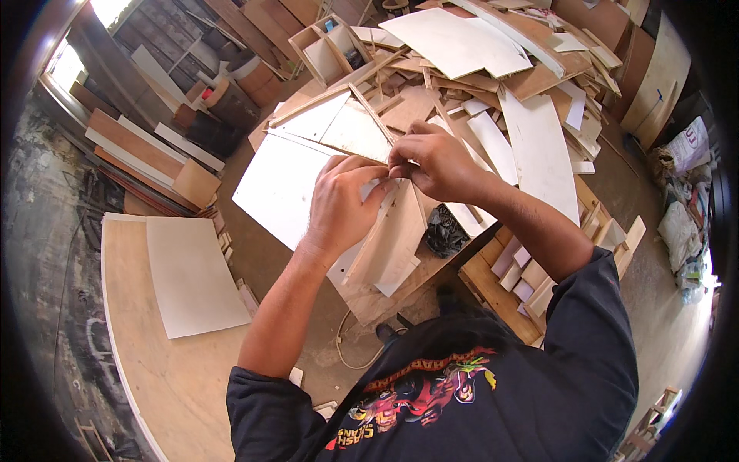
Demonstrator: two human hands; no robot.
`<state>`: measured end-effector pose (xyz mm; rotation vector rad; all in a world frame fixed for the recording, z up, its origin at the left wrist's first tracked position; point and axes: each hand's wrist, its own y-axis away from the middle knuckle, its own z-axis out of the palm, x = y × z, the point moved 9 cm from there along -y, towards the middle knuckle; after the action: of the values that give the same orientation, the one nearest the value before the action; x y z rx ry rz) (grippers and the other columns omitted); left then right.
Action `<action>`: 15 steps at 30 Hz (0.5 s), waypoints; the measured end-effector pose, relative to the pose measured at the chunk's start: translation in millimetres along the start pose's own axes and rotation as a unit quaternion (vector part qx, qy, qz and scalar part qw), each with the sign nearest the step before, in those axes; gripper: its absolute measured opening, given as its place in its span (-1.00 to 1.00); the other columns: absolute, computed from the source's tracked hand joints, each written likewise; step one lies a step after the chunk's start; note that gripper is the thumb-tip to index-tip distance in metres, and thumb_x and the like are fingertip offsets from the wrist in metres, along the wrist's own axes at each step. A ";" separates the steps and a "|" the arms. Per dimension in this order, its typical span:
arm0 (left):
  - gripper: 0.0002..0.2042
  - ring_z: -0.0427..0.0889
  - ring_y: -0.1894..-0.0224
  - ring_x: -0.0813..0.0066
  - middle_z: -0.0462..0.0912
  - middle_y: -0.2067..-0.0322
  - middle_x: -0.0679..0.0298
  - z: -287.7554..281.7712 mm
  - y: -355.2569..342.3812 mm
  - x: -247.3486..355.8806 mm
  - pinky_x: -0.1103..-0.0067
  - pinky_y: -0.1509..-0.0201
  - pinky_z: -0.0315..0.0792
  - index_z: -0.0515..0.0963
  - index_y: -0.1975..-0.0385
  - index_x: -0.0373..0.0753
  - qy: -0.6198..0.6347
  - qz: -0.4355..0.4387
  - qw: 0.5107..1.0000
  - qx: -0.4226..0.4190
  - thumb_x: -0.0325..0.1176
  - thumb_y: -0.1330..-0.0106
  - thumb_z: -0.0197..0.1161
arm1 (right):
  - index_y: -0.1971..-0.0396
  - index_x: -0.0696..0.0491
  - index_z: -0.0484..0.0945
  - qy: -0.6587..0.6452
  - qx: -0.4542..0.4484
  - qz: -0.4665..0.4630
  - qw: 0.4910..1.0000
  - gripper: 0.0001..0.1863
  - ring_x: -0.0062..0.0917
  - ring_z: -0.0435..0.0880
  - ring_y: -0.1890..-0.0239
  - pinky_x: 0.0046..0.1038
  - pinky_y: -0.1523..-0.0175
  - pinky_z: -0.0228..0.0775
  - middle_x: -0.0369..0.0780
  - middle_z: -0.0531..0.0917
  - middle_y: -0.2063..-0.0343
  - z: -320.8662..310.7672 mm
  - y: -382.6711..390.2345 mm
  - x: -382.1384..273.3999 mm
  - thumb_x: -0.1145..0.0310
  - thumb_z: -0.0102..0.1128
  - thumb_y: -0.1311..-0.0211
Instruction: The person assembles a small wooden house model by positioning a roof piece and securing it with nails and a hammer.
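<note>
My left hand (344, 202) and my right hand (440, 163) meet above the middle of the workpiece, fingertips almost touching. Each hand has its fingers pressed together in a pinch, and whatever sits between the fingertips is too small or hidden to name. Just beyond them lies a wooden frame (370, 112) of thin strips on a white panel (285, 174). Beneath the hands, a pale wooden board (395, 237) runs toward me. A black plastic bag (446, 232) with small contents that I cannot make out rests to the right of this board.
Offcuts and white panels (539, 154) pile up on the far and right side. An open wooden box (329, 51) stands at the back. Left, a large plywood sheet (181, 377) carries a white board (196, 273). Wood blocks (531, 281) sit near my right elbow; sacks (681, 223) lie far right.
</note>
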<state>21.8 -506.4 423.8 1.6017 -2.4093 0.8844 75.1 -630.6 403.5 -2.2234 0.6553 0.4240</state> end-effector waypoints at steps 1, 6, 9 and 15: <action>-0.83 0.69 -0.01 0.17 0.81 0.16 0.18 0.2 -0.7 0.9 0.34 -0.18 0.50 0.80 0.17 -0.27 -0.001 0.000 1.000 0.000 -0.41 -0.28 0.44 | 0.40 0.00 0.70 0.000 0.001 -0.001 1.000 -0.92 -0.31 0.64 0.18 -0.27 0.05 0.48 -0.27 0.70 0.47 -1.6 -1.6 -0.8 0.43 0.46 -0.12; -0.83 0.67 0.00 0.23 0.81 0.18 0.21 2.2 -0.7 -3.9 0.33 -0.19 0.48 0.82 0.27 -0.26 -0.016 -0.027 0.999 0.009 -0.36 -0.20 0.51 | 0.46 -0.06 0.66 0.069 0.013 -0.082 0.994 -0.87 -0.35 0.65 0.15 -0.28 0.01 0.47 -0.33 0.70 0.46 -5.3 -5.7 -17.0 0.30 0.48 -0.10; -0.86 0.64 -0.03 0.26 0.81 0.20 0.29 2.6 -0.8 -6.3 0.34 -0.29 0.35 0.82 0.33 -0.22 -0.013 -0.055 0.998 0.006 -0.30 -0.22 0.51 | 0.46 -0.03 0.67 0.034 0.013 -0.093 0.995 -0.83 -0.32 0.60 0.21 -0.24 0.06 0.49 -0.32 0.70 0.45 -6.1 -6.6 -14.6 0.35 0.55 -0.04; -0.86 0.63 0.00 0.26 0.81 0.22 0.29 8.9 -0.6 -15.0 0.34 -0.25 0.36 0.82 0.34 -0.21 -0.012 -0.065 0.998 0.023 -0.31 -0.18 0.54 | 0.44 -0.02 0.69 -0.038 0.003 -0.083 0.996 -0.84 -0.34 0.61 0.22 -0.30 0.08 0.49 -0.34 0.72 0.42 -1.7 -4.2 -2.9 0.40 0.56 -0.02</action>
<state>30.7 -499.2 410.7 1.7733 -2.2847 0.9082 75.4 -628.5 408.4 -2.2246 0.4273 0.4189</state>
